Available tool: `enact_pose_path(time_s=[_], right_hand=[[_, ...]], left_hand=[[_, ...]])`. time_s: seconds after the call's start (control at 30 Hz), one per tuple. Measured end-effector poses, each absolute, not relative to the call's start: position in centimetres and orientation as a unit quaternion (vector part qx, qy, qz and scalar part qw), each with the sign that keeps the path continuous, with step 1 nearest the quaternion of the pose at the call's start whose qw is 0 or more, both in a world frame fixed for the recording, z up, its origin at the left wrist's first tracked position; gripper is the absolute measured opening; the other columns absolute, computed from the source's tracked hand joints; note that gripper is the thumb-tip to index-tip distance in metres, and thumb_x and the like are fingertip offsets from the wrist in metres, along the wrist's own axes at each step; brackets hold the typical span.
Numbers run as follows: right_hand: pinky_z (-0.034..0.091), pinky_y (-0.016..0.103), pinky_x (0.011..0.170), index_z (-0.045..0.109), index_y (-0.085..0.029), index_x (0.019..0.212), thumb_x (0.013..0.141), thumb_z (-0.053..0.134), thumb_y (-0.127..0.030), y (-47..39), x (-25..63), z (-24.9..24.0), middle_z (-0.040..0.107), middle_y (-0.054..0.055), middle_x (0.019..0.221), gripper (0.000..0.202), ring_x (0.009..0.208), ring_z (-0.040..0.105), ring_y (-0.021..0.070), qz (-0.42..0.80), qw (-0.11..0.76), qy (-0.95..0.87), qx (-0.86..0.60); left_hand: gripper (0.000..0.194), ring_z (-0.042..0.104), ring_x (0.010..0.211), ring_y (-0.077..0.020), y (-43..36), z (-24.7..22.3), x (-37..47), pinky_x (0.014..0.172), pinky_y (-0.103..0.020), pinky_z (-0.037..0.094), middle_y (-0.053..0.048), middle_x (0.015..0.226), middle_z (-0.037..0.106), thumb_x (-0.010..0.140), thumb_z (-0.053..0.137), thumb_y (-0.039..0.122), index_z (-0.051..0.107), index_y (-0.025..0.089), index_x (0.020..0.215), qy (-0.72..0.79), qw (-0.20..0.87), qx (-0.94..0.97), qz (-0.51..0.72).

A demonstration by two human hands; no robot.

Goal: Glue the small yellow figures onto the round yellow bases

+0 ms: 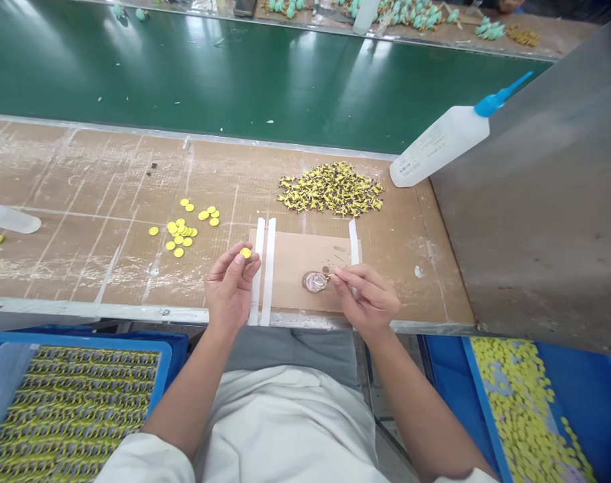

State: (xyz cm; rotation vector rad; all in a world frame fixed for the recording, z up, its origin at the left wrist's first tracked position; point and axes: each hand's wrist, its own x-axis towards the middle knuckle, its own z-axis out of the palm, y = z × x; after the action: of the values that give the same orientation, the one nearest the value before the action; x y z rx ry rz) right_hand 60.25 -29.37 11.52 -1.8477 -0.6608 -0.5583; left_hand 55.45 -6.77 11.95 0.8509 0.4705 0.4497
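Note:
My left hand (231,285) pinches a small round yellow disc (245,253) between thumb and fingers, just left of the white tape strips. In my right hand (366,295) the thumb and forefinger are closed on a small thin yellowish piece (329,276), too small to make out fully. Its tip is at the right edge of a shiny, clear round blob (314,282) on the taped cardboard sheet (298,255). Left of my left hand lies a loose group of yellow discs (180,229). Beyond the sheet is a heap of small yellow-and-dark pieces (331,189).
A white squeeze bottle with a blue nozzle (440,146) leans against the metal panel (536,201) at right. Another bottle (11,218) lies at far left. Blue trays of yellow parts (74,402) (526,409) flank me below the bench. A green belt (184,80) runs behind.

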Motion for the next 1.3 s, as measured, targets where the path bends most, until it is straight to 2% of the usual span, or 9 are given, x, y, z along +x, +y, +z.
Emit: enact_pose_path(time_s=[0.23, 0.37, 0.5, 0.63, 0.77, 0.9, 1.03, 1.17, 1.3], right_hand=[[0.061, 0.034, 0.065, 0.078, -0.026, 0.102, 0.087, 0.074, -0.014, -29.4, 60.2, 11.4, 0.075, 0.005, 0.085, 0.02, 0.074, 0.072, 0.0201, -0.217, 0.534, -0.267, -0.772], [0.062, 0.034, 0.067, 0.078, -0.026, 0.099, 0.089, 0.075, -0.018, -29.5, 60.0, 11.4, 0.076, 0.005, 0.086, 0.013, 0.075, 0.072, 0.0205, -0.223, 0.552, -0.233, -0.769], [0.062, 0.032, 0.071, 0.079, -0.024, 0.095, 0.086, 0.08, -0.024, -29.0, 59.3, 12.4, 0.077, 0.005, 0.087, 0.009, 0.076, 0.073, 0.0192, -0.196, 0.632, -0.112, -0.741], [0.063, 0.032, 0.069, 0.08, -0.023, 0.091, 0.08, 0.087, -0.032, -27.8, 58.1, 15.2, 0.077, 0.004, 0.082, 0.015, 0.071, 0.073, 0.0189, -0.148, 0.726, -0.011, -0.672], [0.064, 0.033, 0.081, 0.08, -0.025, 0.093, 0.084, 0.083, -0.025, -26.3, 56.6, 18.5, 0.079, 0.003, 0.088, 0.009, 0.081, 0.076, 0.0203, -0.091, 0.766, -0.03, -0.635], [0.063, 0.034, 0.09, 0.079, -0.025, 0.097, 0.088, 0.077, -0.015, -24.9, 55.4, 20.0, 0.079, 0.004, 0.098, 0.014, 0.091, 0.076, 0.0213, -0.078, 0.778, -0.081, -0.618], [0.065, 0.033, 0.086, 0.079, -0.024, 0.099, 0.088, 0.075, -0.009, -24.1, 54.9, 20.1, 0.078, 0.005, 0.1, 0.019, 0.092, 0.076, 0.0219, -0.07, 0.773, -0.102, -0.622], [0.066, 0.037, 0.085, 0.079, -0.025, 0.099, 0.087, 0.074, -0.008, -24.0, 54.7, 19.8, 0.078, 0.005, 0.101, 0.021, 0.091, 0.076, 0.0238, -0.088, 0.751, -0.124, -0.643], [0.066, 0.04, 0.084, 0.079, -0.027, 0.1, 0.087, 0.075, -0.009, -24.1, 54.6, 19.7, 0.077, 0.005, 0.102, 0.023, 0.091, 0.076, 0.0258, -0.092, 0.736, -0.128, -0.659]], left_hand=[[0.026, 0.075, 0.083, -0.0114, -6.8, 12.1, 55.5, 0.078, -0.018, 0.061, -0.004, 0.1, 0.078, 0.072, 0.088, 0.029, 0.08, 0.021, 0.096, 0.226, 0.864, 0.397, 0.214], [0.028, 0.075, 0.083, -0.0112, -6.9, 12.1, 55.2, 0.079, -0.017, 0.061, -0.005, 0.102, 0.079, 0.072, 0.089, 0.028, 0.08, 0.021, 0.097, 0.229, 0.864, 0.394, 0.213], [0.03, 0.075, 0.083, -0.0108, -7.5, 12.8, 54.3, 0.077, -0.014, 0.061, -0.004, 0.101, 0.079, 0.07, 0.09, 0.029, 0.08, 0.022, 0.097, 0.242, 0.874, 0.375, 0.194], [0.03, 0.076, 0.081, -0.0085, -9.1, 14.1, 53.1, 0.076, -0.011, 0.06, -0.003, 0.102, 0.08, 0.07, 0.091, 0.027, 0.081, 0.023, 0.098, 0.237, 0.9, 0.339, 0.136], [0.028, 0.077, 0.083, -0.0114, -10.9, 15.6, 52.2, 0.072, -0.013, 0.062, -0.003, 0.103, 0.08, 0.076, 0.087, 0.026, 0.08, 0.025, 0.103, 0.205, 0.919, 0.324, 0.094], [0.024, 0.078, 0.086, -0.0153, -12.1, 16.9, 51.7, 0.071, -0.016, 0.064, -0.003, 0.098, 0.081, 0.078, 0.085, 0.026, 0.081, 0.025, 0.101, 0.173, 0.928, 0.322, 0.069], [0.019, 0.078, 0.084, -0.0143, -12.8, 17.3, 51.1, 0.076, -0.016, 0.063, -0.004, 0.096, 0.082, 0.081, 0.083, 0.028, 0.081, 0.024, 0.1, 0.159, 0.928, 0.328, 0.073], [0.018, 0.078, 0.091, -0.0173, -13.1, 17.3, 50.8, 0.083, -0.022, 0.064, -0.004, 0.099, 0.081, 0.082, 0.082, 0.026, 0.082, 0.025, 0.1, 0.155, 0.92, 0.347, 0.096], [0.017, 0.078, 0.093, -0.0207, -13.3, 17.3, 50.8, 0.082, -0.026, 0.066, -0.004, 0.101, 0.081, 0.081, 0.082, 0.024, 0.082, 0.025, 0.099, 0.154, 0.913, 0.36, 0.111]])
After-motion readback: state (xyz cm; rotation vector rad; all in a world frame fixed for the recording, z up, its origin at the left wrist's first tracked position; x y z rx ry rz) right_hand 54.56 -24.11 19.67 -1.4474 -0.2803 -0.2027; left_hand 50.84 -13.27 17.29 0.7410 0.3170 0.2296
